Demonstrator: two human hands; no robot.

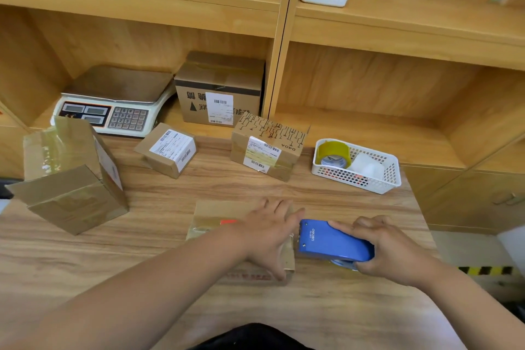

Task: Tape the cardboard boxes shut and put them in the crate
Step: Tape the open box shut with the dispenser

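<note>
A flat cardboard box (216, 219) lies on the wooden table in front of me. My left hand (270, 231) presses down on its right part with fingers spread and fairly straight. My right hand (393, 250) grips a blue tape dispenser (332, 241) at the box's right end. Three more boxes stand on the table: a larger one with a loose flap (71, 176) at the left, a small labelled one (167, 149) behind, and a printed one (268, 146) in the middle. No crate is in view.
A white basket (377, 179) with a tape roll (333, 155) stands at the right back of the table. In the shelf niche behind are a weighing scale (113, 102) and another labelled box (220, 88). The table's right edge drops to the floor.
</note>
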